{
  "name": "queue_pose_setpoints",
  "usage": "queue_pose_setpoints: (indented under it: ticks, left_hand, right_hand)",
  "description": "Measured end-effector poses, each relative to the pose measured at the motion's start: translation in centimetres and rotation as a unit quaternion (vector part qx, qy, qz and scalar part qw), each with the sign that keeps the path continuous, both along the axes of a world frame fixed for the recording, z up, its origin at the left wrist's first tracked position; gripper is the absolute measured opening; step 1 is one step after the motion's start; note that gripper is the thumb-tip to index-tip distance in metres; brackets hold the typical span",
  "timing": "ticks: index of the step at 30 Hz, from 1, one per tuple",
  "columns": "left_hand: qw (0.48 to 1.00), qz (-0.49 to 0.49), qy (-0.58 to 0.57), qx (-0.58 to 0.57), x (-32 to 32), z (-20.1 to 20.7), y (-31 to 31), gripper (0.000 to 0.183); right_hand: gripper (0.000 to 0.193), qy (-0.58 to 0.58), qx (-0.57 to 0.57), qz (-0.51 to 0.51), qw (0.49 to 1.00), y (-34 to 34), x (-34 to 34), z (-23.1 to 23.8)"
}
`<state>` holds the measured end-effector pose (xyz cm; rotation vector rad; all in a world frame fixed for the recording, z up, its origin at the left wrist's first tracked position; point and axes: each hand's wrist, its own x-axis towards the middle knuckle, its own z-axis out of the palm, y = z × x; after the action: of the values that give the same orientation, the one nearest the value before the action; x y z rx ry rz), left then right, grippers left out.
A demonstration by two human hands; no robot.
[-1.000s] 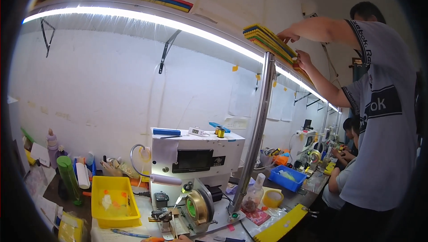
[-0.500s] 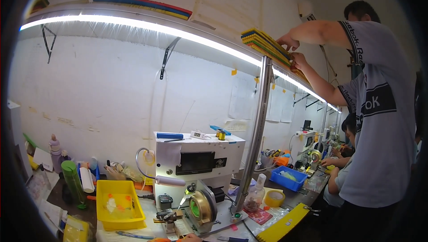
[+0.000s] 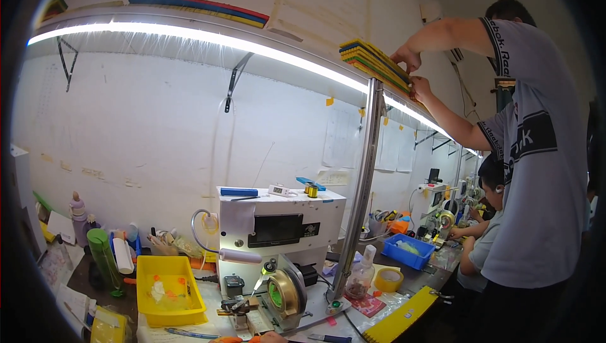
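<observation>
Only a sliver of my right hand (image 3: 273, 338) shows at the lower edge, just below the bench machine. Beside it, an orange patch (image 3: 226, 340) appears where my left hand seems to be. The fingers are cut off by the frame, so what they hold is hidden. Nearest above them is a small metal fixture (image 3: 240, 318) on the white machine (image 3: 278, 207). The machine carries a dark screen, a round gold-coloured reel (image 3: 285, 292) and a thin dispensing tip. A blue pen (image 3: 189, 332) lies to the left on the paper.
A yellow bin (image 3: 196, 308) with small parts stands left, beside a green bottle (image 3: 101, 248). To the right are a metal post (image 3: 366, 185), a clear pump bottle (image 3: 361, 273), a tape roll (image 3: 388, 280) and a yellow strip (image 3: 401, 318). A standing co-worker (image 3: 530, 172) handles stacked strips (image 3: 375, 65) on the shelf.
The standing co-worker's body and arms have shifted slightly at the shelf. The seated person behind has leaned, so more of their head shows. My hands remain at the lower edge.
</observation>
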<state>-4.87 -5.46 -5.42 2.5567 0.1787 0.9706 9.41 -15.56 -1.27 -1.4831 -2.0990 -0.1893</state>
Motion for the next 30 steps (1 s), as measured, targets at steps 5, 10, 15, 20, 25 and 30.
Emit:
queue_pose_setpoints:
  ticks: [5,10,15,20,25,30]
  left_hand:
    - [1.000,0.018,-0.014,-0.021,0.2,0.8,-0.3,0.024]
    - [0.998,0.007,-0.065,-0.026,-0.1,0.5,-0.2,0.024]
    - [0.998,0.018,-0.060,-0.011,-0.3,1.1,-0.4,0.021]
    - [0.997,0.024,-0.068,-0.006,-0.4,1.3,-0.6,0.018]
    - [0.998,0.025,-0.066,-0.002,-0.4,1.4,-0.6,0.018]
    - [0.998,0.052,-0.046,-0.008,-0.2,0.9,-0.5,0.024]
  right_hand:
    - [0.014,0.099,0.003,0.010,0.995,0.5,0.4,-0.6]
    - [0.014,0.090,0.012,0.005,0.996,0.4,0.2,-0.6]
    - [0.015,0.084,0.019,0.001,0.996,0.4,0.3,-0.6]
    - [0.016,0.079,0.027,-0.001,0.997,0.4,0.4,-0.6]
    - [0.016,0.073,0.025,-0.013,0.997,0.3,0.4,-0.8]
    - [0.017,0.234,-0.037,0.020,0.971,1.2,1.2,-2.5]
